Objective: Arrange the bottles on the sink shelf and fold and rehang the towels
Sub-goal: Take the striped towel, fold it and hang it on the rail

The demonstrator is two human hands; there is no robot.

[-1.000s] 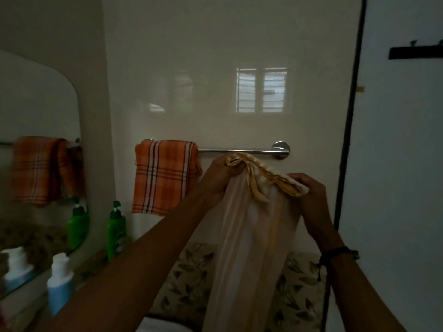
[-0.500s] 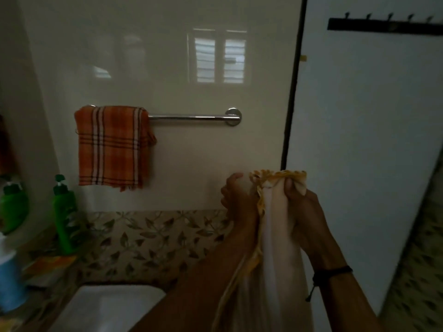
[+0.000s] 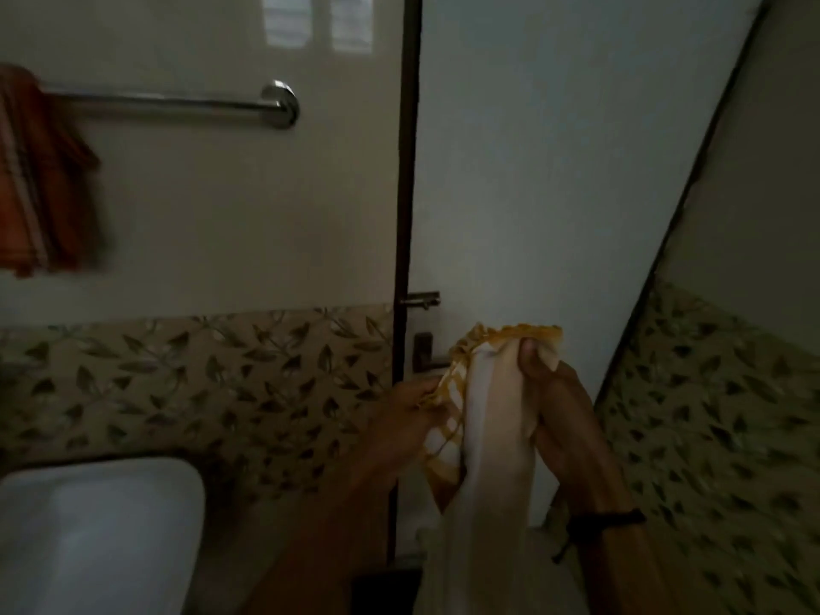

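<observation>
I hold a cream towel with a yellow checked border bunched between both hands in front of the door. My left hand grips its yellow edge on the left side. My right hand clasps the top fold, thumb over the cloth. The rest of the towel hangs down past the bottom of the view. An orange plaid towel hangs blurred on the left end of the chrome towel rail. No bottles are in view.
A white sink sits at the lower left below a leaf-patterned tile band. The white door with a dark handle and a latch stands straight ahead. Another tiled wall closes the right side.
My view has swung right and down, so the bottles left the view and the orange towel slid to the left edge. My hands lowered the cream towel away from the rail toward the door handle.
</observation>
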